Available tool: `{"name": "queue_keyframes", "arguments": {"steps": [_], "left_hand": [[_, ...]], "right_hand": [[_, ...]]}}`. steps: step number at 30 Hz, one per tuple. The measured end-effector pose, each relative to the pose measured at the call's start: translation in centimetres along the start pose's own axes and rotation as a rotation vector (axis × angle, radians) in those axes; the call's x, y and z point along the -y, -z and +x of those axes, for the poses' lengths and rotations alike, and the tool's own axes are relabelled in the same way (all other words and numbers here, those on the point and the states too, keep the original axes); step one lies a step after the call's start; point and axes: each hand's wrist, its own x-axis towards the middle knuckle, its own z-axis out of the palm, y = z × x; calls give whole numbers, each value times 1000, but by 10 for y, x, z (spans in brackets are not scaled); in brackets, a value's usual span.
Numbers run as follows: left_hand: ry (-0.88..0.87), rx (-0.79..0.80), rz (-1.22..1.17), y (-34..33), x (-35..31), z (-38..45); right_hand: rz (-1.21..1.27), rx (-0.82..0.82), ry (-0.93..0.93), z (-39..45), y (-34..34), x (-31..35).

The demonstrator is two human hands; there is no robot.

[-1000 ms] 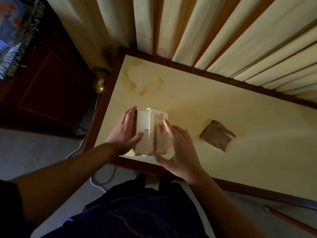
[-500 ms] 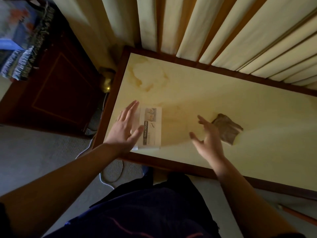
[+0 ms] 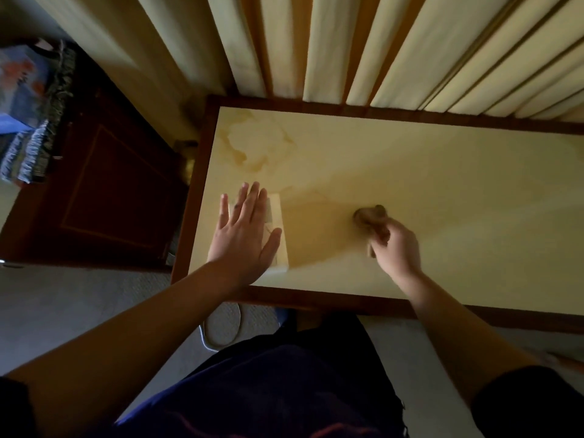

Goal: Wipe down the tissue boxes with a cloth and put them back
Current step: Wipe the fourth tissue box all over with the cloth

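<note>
- Left hand (image 3: 245,232), fingers straight and spread, flat atop pale rectangular tissue box (image 3: 279,230), left of centre.
- Right hand (image 3: 395,245) clutching crumpled brown cloth (image 3: 369,216), centre-right.
- Smooth, stained cream tabletop (image 3: 442,172).

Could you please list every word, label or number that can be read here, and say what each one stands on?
None can be read.
The tissue box on the table has some print on its top, but the left hand lies flat over most of it and what shows is too blurred to read.
The cloth gripped by the right hand carries no lettering that shows.
</note>
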Motion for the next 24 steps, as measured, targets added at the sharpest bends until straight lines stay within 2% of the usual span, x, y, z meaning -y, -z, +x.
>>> {"name": "queue_keyframes", "arguments": {"steps": [4,8,11,15,18,21,24], "left_hand": [[-1,-6,34,-5,-15,4],[50,-37,-4,-11,-26,8],[44,-105,-54,-15,-25,7],[45,-160,-111,-17,-22,7],[44,-158,-112,-17,-23,7],[49,-149,-95,-16,-25,7],[54,-158,-70,-16,-27,8]], "right_hand": [[575,37,-198,-29,-24,62],[974,172,-291,-45,-51,108],[1169,227,-308,-51,-65,131],[1190,330,-284,-55,-69,125],[1003,390,-75,-57,-64,109],[847,319,134,-57,-67,102],[862,403,267,-62,-82,106]]}}
